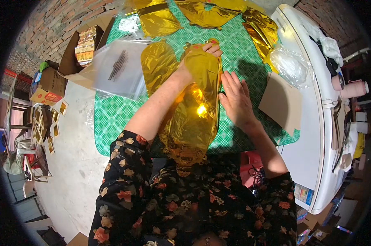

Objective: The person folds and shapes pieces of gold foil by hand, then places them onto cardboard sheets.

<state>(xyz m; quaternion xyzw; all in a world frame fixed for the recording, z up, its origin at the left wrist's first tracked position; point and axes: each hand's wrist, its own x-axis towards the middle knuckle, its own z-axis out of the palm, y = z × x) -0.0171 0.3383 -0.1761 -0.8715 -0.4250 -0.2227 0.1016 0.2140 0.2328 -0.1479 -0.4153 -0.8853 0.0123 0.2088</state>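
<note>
The left hand's [212, 50] fingers bend at the far end of a gold foil piece [198, 108] that partly hides them, their grip impossible to tell; the right hand [237, 97], open and empty, lies along its right edge. The foil stretches past the near edge of a green plaid table [115, 127], between clear plastic bags [126, 76] and a cardboard sheet [278, 96].
</note>
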